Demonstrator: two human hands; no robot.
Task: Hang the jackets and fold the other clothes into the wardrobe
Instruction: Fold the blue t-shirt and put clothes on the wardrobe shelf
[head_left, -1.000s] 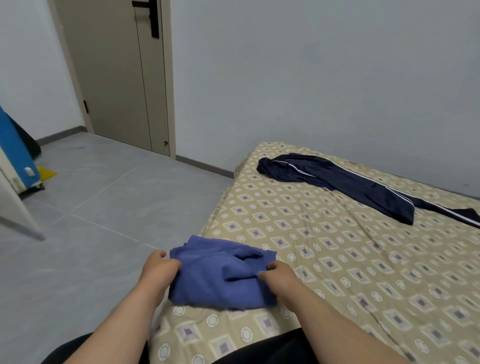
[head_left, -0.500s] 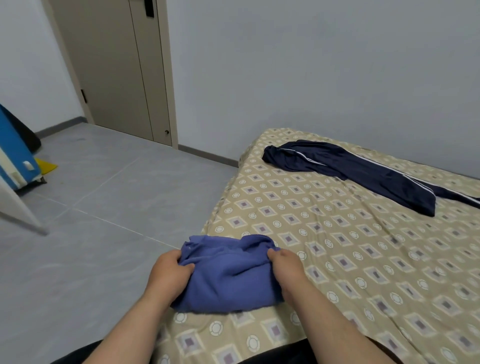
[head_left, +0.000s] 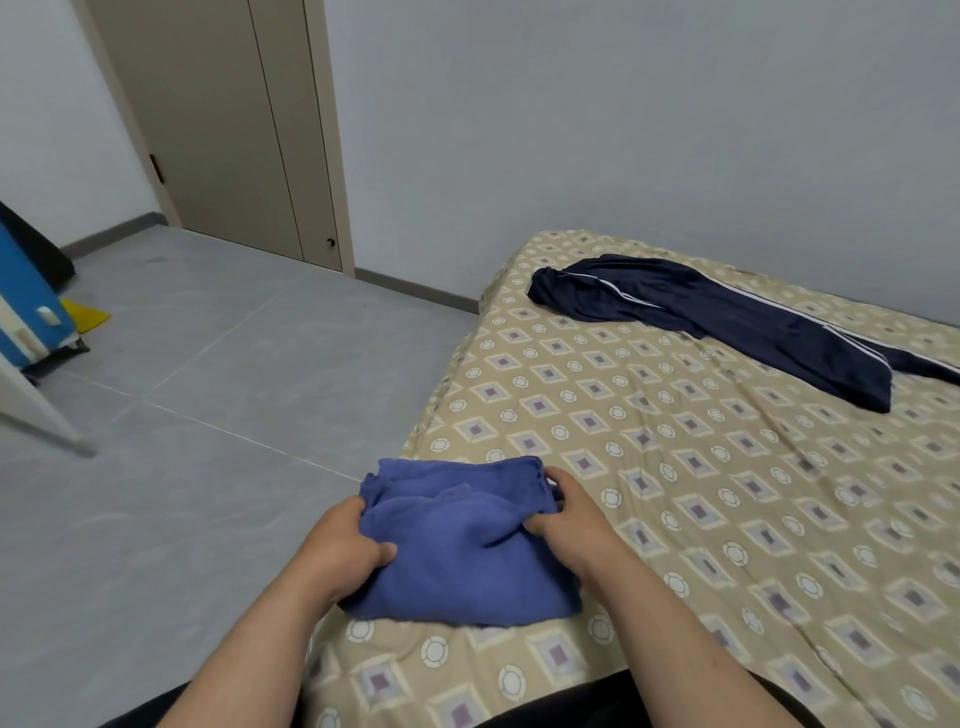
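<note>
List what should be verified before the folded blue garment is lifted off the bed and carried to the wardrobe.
1. Left hand grips the blue garment at its left edge: ok.
2. Right hand grips its right edge, thumb on top: ok.
3. Garment folded into a compact bundle: ok, though the top layer is rumpled.
4. Garment lies on the bed, at its near corner: ok.
5. Navy track pants lie apart at the far side, so they should not be dragged along: ok.
6. Room for it in the wardrobe: cannot tell, its inside is not in view.
</note>
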